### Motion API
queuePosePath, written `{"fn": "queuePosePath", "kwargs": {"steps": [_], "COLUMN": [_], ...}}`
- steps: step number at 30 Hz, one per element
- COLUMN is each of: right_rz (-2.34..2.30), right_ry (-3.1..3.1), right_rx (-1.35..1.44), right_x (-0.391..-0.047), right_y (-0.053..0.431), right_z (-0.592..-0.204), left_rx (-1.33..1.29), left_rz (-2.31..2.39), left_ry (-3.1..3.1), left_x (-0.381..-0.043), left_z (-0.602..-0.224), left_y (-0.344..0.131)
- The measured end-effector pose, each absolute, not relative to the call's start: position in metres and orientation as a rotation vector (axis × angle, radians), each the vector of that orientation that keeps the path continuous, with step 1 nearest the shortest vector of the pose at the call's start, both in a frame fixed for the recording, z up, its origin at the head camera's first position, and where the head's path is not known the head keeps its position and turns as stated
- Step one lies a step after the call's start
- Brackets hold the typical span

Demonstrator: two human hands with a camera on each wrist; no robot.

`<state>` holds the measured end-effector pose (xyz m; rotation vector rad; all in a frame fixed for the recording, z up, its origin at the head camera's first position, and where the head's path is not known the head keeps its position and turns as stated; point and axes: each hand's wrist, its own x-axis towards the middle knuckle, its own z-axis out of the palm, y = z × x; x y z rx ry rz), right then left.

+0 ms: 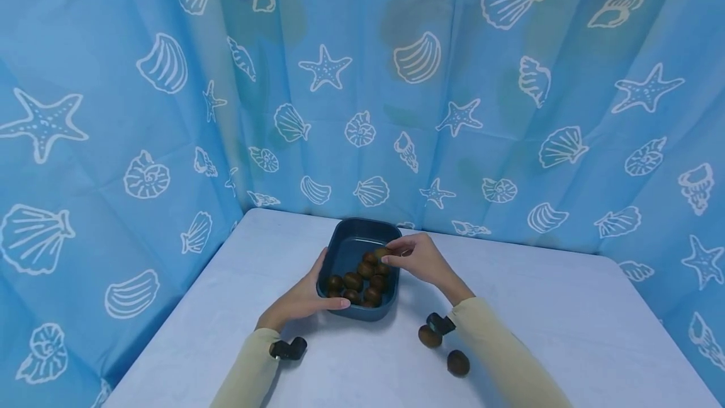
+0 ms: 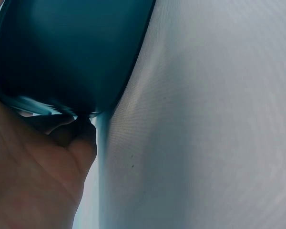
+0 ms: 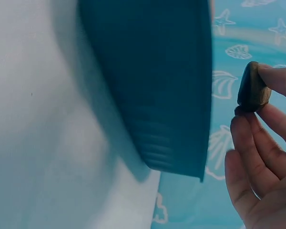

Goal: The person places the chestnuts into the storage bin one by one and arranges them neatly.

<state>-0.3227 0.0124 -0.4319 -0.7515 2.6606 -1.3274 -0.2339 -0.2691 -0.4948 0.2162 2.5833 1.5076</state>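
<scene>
A dark blue rectangular container (image 1: 334, 250) stands on the table, with several brown kiwis (image 1: 354, 281) inside, mostly toward its near and right parts. My left hand (image 1: 306, 298) holds the container at its near left corner, thumb along the near side. Seen from the left wrist, the fingers (image 2: 78, 143) are against the container's outside and partly hidden. Over the container's right rim, my right hand (image 1: 419, 260) pinches one kiwi (image 3: 254, 88) between thumb and fingertips. That kiwi is above the rim in the right wrist view, apart from the container wall (image 3: 152, 86).
Two loose kiwis lie on the table near the right forearm: one kiwi (image 1: 430, 336) beside the wrist camera, another kiwi (image 1: 458, 363) nearer to me. The white table (image 1: 538, 294) backs onto a blue curtain (image 1: 351, 143) with shell and starfish prints, which also hangs at the left.
</scene>
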Motion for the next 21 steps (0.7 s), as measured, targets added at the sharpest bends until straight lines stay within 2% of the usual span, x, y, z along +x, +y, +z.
{"fn": "queuePosePath", "kwargs": {"steps": [21], "right_rz": [-1.222], "right_ry": [2.701], "right_rx": [-0.756], "right_x": [-0.336], "right_y": [-0.031], "right_z": [-0.455], "left_rx": [0.197], "left_rz": [1.503], "left_ry": [2.568], "left_x": [-0.233], "left_z": [-0.494], "left_y": [-0.268]}}
